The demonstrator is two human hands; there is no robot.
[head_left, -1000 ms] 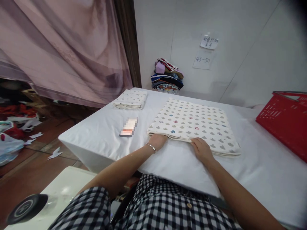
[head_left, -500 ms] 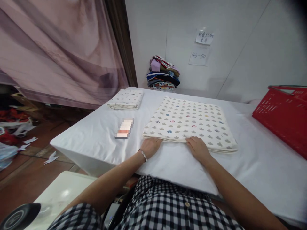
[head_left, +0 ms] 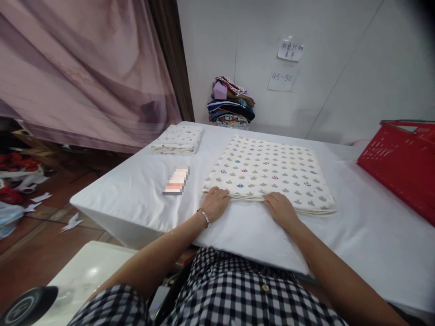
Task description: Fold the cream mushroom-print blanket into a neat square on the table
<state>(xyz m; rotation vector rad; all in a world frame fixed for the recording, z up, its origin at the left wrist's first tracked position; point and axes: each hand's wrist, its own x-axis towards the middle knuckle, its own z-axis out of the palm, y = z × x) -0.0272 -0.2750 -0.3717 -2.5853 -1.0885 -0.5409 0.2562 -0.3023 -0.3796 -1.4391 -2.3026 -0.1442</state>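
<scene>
A folded white cloth (head_left: 268, 172) printed with grey, red and blue motifs lies flat on the white-covered table (head_left: 251, 235), its layered edge towards me. My left hand (head_left: 216, 203), with a bracelet at the wrist, grips that near edge by its left corner, fingertips on top. Further right along the same edge, my right hand (head_left: 280, 208) has its fingers closed on the layers. Both thumbs are mostly hidden. To the left is a smaller folded patterned cloth (head_left: 178, 139), and nearer me a flat rectangular object (head_left: 176, 181) with a pixelated face.
At the right stands a red plastic basket (head_left: 404, 158). A stack of folded fabrics (head_left: 231, 104) rises behind the table by the wall, under two paper notes (head_left: 281, 79). A pink curtain (head_left: 84, 68) hangs at left. A white surface (head_left: 91, 267) sits low beside me.
My left fingers have shifted slightly up onto the top of the cloth's near edge. My right hand and the cloth stay in place.
</scene>
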